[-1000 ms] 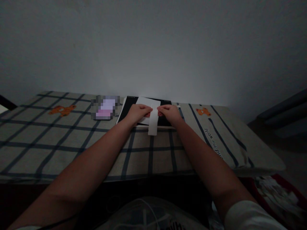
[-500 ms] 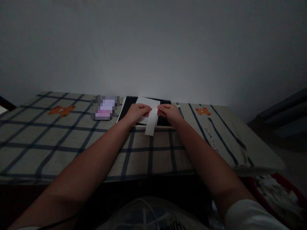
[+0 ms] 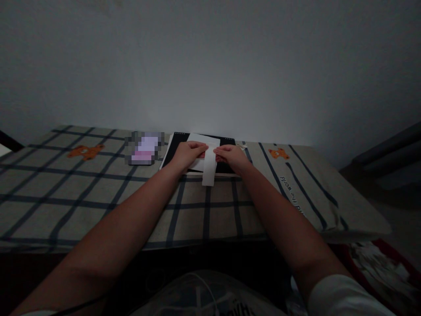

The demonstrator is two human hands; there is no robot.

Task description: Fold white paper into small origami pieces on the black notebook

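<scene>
The left hand (image 3: 188, 154) and the right hand (image 3: 233, 158) are pinching a narrow white strip (image 3: 208, 172) between their fingers, one at each long edge. The strip is extending over a white sheet (image 3: 199, 138), its near end reaching past a black pad (image 3: 174, 151) beneath. The pad is lying on the table's far side (image 3: 131, 224), with a pixelated device (image 3: 144, 148) resting to its left.

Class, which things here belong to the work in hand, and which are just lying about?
Likely in use:
Narrow white paper strip, pinched by the left hand and right hand
White paper sheet beneath the strip
Black rectangular pad under the sheet

Likely just lying about:
Flat lilac-and-pink phone-like device, blurred
Pale cloth with dark blue checks
</scene>
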